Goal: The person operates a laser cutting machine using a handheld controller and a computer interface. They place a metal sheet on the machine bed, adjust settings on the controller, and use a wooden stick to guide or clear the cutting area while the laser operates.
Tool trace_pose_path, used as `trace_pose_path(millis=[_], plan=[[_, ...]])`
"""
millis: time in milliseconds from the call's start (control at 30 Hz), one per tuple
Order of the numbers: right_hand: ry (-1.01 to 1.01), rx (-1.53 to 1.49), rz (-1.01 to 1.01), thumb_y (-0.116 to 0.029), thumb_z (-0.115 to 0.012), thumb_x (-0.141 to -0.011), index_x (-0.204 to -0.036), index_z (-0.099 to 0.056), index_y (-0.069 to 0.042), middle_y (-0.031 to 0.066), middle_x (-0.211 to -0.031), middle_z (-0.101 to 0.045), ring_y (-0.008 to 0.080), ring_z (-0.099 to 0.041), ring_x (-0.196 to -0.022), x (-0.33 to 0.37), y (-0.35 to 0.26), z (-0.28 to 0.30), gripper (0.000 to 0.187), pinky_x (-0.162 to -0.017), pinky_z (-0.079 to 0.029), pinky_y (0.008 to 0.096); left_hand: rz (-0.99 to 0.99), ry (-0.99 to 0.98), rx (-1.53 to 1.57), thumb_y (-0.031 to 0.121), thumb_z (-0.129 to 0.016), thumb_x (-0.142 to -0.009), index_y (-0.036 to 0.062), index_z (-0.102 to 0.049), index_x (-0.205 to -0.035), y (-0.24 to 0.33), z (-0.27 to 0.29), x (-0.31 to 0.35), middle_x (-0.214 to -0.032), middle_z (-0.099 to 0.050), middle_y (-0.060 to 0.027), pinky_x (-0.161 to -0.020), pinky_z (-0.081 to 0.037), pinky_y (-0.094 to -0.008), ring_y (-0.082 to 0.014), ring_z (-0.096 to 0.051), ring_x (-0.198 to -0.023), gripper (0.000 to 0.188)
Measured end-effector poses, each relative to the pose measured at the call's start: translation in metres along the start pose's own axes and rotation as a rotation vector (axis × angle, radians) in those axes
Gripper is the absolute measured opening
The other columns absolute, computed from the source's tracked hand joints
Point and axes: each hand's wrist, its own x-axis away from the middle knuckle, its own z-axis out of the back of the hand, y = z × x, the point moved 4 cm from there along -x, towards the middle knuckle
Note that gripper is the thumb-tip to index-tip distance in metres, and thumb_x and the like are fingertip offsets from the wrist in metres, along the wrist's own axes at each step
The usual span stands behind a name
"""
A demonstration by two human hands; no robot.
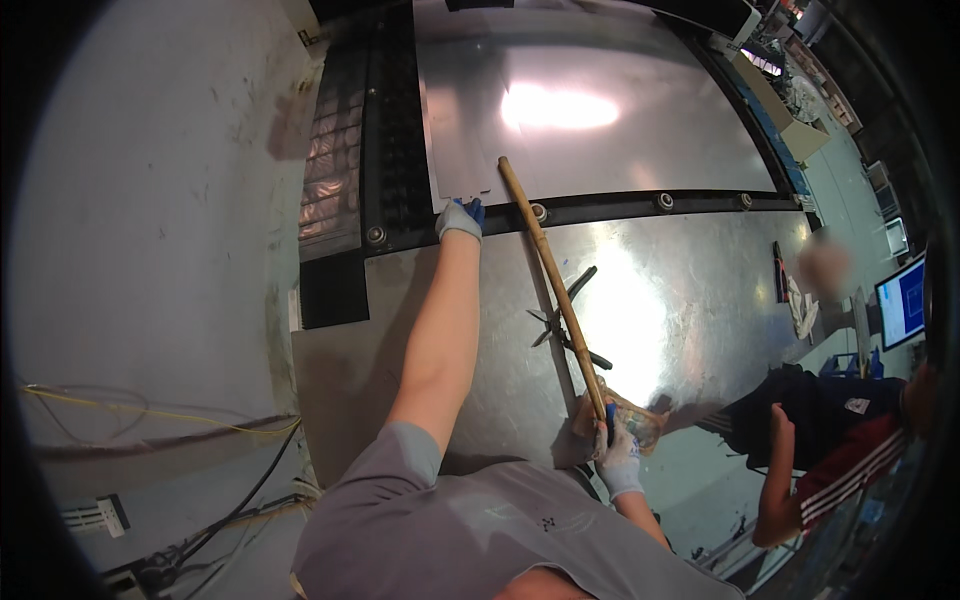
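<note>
My left hand (461, 218), in a grey-and-blue work glove, reaches far forward to the near left corner of a large shiny metal sheet (620, 150). Its fingers are closed at the sheet's edge, beside a narrow cut outline. My right hand (619, 462), gloved in white and blue, is wrapped round the near end of a long bamboo stick (545, 255). The stick slants forward and left, its far tip over the sheet. Black-handled shears (578, 340) lie spread on the bare metal table (480, 380), partly behind the stick. A crumpled brownish wrapper (645, 424) is beside my right hand.
A dark rail with round rollers (665, 202) runs between table and sheet. Black-and-red pliers (780, 270) and a white glove (801, 310) lie at the table's right. Another person (850, 450) is close on the right, near a monitor (903, 302). A wall (160, 200) stands left.
</note>
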Motion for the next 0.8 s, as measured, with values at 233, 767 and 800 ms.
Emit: trace_pose_path(millis=[233,767,800], plan=[[0.042,0.075,0.051,-0.035,-0.05,-0.111,-0.156,-0.05,-0.009,0.0306,-0.105,-0.071,0.0458,-0.071,-0.099,-0.003,0.019,-0.01,0.052,-0.089,-0.055,0.0499,0.073,0.106,0.059,0.023,-0.056,-0.11,0.0016,-0.061,-0.125,0.001,0.003,-0.026,-0.115,-0.072,-0.0149,-0.083,-0.065,-0.0452,-0.0307,-0.076,-0.097,0.027],[0.025,-0.069,0.013,-0.036,-0.052,-0.111,-0.157,-0.051,-0.012,0.0187,-0.077,-0.067,0.0287,-0.066,-0.059,-0.005,0.032,-0.015,0.052,-0.061,-0.052,0.0414,0.034,0.101,0.05,0.012,-0.05,-0.107,0.0011,-0.062,-0.123,0.008,-0.004,-0.017,-0.114,-0.073,-0.0188,-0.084,-0.066,-0.0446,-0.0323,-0.076,-0.097,0.022],[0.033,-0.125,0.051,-0.036,-0.052,-0.111,-0.157,-0.05,-0.012,0.0175,-0.076,-0.066,0.0265,-0.065,-0.057,-0.005,0.031,-0.016,0.052,-0.059,-0.052,0.0405,0.028,0.096,0.057,0.011,-0.049,-0.107,0.0007,-0.062,-0.122,0.007,-0.003,-0.015,-0.114,-0.073,-0.0197,-0.084,-0.066,-0.0444,-0.0323,-0.076,-0.097,0.022]])
